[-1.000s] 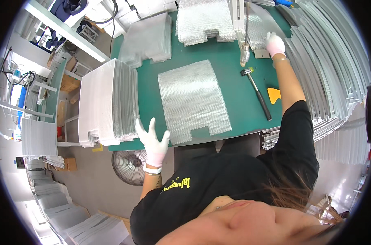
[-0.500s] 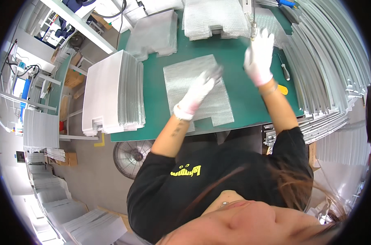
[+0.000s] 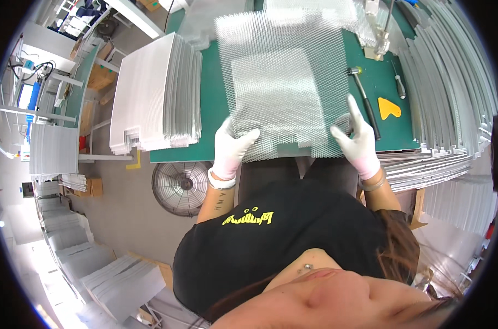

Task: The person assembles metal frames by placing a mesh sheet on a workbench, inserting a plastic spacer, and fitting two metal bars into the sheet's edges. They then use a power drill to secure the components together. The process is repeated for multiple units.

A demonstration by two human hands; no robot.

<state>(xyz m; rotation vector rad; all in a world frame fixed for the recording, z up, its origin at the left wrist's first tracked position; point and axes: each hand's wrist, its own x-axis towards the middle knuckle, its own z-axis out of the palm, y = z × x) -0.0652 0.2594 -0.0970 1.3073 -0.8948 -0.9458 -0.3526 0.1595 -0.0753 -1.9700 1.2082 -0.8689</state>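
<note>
Mesh sheet, silvery, fine open weave, see-through, roughly rectangular with a notched near edge, is held up at the table's near side, over a second mesh sheet lying flat and showing through it; left hand, white-gloved, clamped on its left edge, thumb in front, fingers behind; right hand, also gloved, pinching the right edge, index finger pointing up; to the left, a thick stack of pale notched panels with ridged edges; to the right, a hammer with black grip, a flat yellow scraper and a screwdriver, all near a long bank of grey layered panels; surface is a smooth green tabletop; room has a grey floor, round wire-caged fan beside the table, brown cardboard boxes, more stacked sheets lower left
</note>
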